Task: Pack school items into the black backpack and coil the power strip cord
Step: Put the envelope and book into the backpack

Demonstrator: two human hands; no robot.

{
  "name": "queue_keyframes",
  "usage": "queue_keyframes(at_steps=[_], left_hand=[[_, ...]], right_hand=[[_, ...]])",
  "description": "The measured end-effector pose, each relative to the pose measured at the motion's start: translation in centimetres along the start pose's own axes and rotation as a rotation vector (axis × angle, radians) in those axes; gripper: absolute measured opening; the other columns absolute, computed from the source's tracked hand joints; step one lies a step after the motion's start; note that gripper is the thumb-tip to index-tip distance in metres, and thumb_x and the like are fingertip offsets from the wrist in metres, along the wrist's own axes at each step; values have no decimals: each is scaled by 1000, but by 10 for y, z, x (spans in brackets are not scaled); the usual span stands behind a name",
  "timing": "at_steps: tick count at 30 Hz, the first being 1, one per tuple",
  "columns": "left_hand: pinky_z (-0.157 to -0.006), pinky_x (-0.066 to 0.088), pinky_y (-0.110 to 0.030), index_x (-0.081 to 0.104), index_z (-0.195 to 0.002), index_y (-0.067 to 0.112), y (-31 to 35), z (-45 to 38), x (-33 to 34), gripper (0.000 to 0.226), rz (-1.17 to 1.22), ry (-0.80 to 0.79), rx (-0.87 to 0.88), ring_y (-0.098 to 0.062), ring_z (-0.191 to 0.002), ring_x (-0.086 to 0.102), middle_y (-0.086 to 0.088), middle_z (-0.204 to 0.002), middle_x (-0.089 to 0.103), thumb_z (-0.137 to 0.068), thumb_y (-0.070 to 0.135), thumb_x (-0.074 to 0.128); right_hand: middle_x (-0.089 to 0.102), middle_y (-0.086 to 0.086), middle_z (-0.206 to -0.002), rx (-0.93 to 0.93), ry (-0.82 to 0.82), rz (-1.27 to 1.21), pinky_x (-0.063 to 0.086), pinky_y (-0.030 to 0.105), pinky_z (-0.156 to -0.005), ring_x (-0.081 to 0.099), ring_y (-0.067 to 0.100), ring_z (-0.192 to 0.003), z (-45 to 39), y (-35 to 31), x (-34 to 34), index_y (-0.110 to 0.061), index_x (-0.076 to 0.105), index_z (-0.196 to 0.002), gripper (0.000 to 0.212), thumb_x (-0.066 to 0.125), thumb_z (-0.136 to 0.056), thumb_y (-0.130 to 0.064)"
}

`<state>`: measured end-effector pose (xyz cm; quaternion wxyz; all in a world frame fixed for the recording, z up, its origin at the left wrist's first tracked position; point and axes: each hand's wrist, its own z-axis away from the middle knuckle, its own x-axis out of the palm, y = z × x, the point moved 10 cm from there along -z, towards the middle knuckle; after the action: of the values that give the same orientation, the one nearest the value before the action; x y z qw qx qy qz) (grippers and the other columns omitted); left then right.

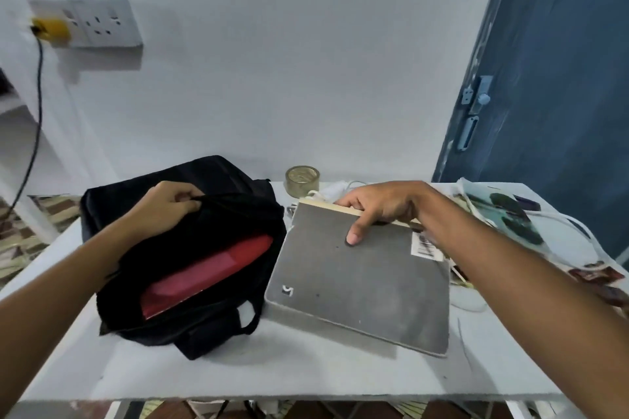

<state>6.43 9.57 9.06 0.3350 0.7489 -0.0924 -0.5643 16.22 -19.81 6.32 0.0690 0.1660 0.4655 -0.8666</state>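
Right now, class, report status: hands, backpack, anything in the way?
Left hand grips black backpack rim, holding it open. Right hand grips grey notebook by its far edge. Red book already inside. Nothing between notebook and opening.

Both forearms are bare, with no sleeves, down to the left hand (163,206) and right hand (384,206).

White tabletop (272,371) as landmark. Tape roll (302,179) upright at tabletop's far edge, near wall. Printed papers (510,214) on tabletop's right end. Wall socket panel (98,22) high above tabletop's left end, yellow plug (51,29) in it, black cable (37,105) hanging down. Blue door (558,78) beyond tabletop's right end.
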Motion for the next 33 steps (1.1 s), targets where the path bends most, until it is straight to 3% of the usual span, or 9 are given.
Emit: queue_keyframes(at_steps=[6, 10, 15, 17, 19, 22, 25, 28, 33], left_hand=[[-77, 46, -30, 68, -76, 44, 35, 0, -66, 23, 4, 123, 114, -7, -72, 62, 14, -72, 69, -80, 24, 59], [-77, 41, -16, 73, -92, 15, 57, 5, -92, 18, -96, 209, 226, -2, -80, 61, 16, -76, 67, -87, 5, 59], [-82, 46, -22, 73, -92, 19, 63, 5, -101, 19, -102, 213, 319, -6, -86, 63, 15, -81, 68, -87, 8, 58], [-81, 45, -18, 73, -92, 19, 65, 5, -103, 19, -81, 210, 342, -3, -85, 62, 14, -81, 69, -87, 9, 58], [-80, 45, -15, 73, -92, 19, 63, 2, -106, 20, -46, 215, 335, -2, -85, 62, 14, -84, 70, -88, 8, 57], [-76, 44, -10, 73, -92, 19, 51, -5, -111, 20, -11, 220, 298, 0, -83, 61, 19, -81, 68, -88, 8, 56], [-74, 43, -11, 73, -91, 18, 40, -12, -113, 20, 24, 221, 276, 0, -82, 63, 20, -79, 67, -89, 7, 57], [-70, 42, -8, 74, -88, 19, 34, -18, -114, 20, 80, 217, 256, 6, -76, 61, 20, -77, 68, -89, 6, 58], [-74, 47, -14, 74, -88, 18, 36, -20, -111, 19, 119, 193, 260, 4, -75, 63, 16, -78, 70, -88, 6, 59]], right_hand=[[67, 14, -107, -81, -142, -271, 56, 40, -81, 68, 26, -87, -118, -51, 62, -11, 63, -112, 35, 66, -78, -5], [69, 15, -100, 60, 18, -407, 52, 45, -90, 68, 27, -85, -185, -55, 63, -5, 67, -109, 29, 68, -80, -6], [66, 13, -92, 83, 341, -539, 49, 43, -96, 62, 30, -94, -232, -81, 38, -3, 63, -90, 18, 71, -74, 1], [62, 9, -105, -31, 494, -539, 41, 39, -105, 56, 26, -107, -249, -96, 26, -3, 61, -105, 26, 69, -80, -2], [50, 6, -134, -89, 705, -124, 31, 34, -112, 45, 23, -126, -258, -106, 8, -10, 46, -135, 46, 60, -92, -23], [37, 10, -150, 24, 661, 768, 29, 36, -112, 34, 29, -137, -262, -126, 22, -15, 35, -146, 51, 41, -98, -35], [46, 7, -144, -25, 349, 787, 41, 33, -102, 46, 28, -129, -256, -123, 61, -27, 42, -142, 62, 62, -84, -41], [19, 4, -158, -10, 94, 967, 31, 46, -111, 25, 32, -142, -241, -108, 107, -40, 22, -148, 82, 68, -80, -30], [46, 7, -143, -123, 243, 1150, 45, 40, -96, 50, 31, -125, -254, -124, 97, -32, 42, -141, 62, 59, -85, -13]])
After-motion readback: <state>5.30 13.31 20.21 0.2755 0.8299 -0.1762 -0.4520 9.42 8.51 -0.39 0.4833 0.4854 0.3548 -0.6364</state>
